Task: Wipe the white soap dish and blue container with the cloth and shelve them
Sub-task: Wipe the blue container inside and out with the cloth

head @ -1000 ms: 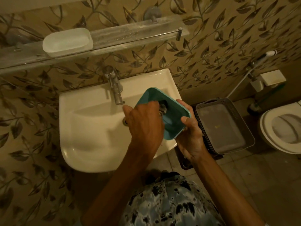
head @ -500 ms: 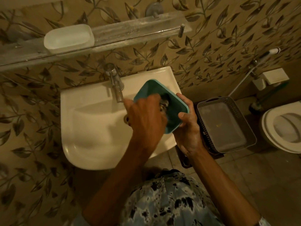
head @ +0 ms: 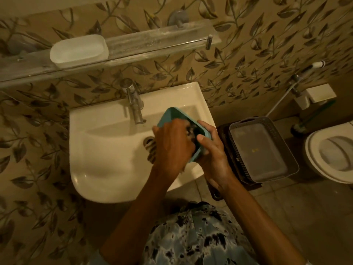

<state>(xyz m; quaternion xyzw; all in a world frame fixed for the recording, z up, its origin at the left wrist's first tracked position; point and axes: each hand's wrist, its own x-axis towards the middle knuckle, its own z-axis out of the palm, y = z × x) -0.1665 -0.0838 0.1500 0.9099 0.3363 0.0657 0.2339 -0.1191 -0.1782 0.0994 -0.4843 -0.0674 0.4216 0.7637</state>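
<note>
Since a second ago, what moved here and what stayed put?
The left hand rubbed the cloth across the inside of the blue container, which shifted slightly toward the tap and now shows less of its inside. Nothing was let go: the right hand still grips the container's edge. The soap dish stayed on the shelf.

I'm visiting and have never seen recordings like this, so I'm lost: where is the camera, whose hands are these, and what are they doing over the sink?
There is no machine here. A person wears a wide-angle camera on the head, so this one picture looks down at their own two hands. The right hand holds a blue container tilted over the white sink. The left hand grips a cloth and wipes inside it. On the wall shelf above the tap sits the white soap dish. To the right, lower down, are a grey basket and a toilet.
</note>
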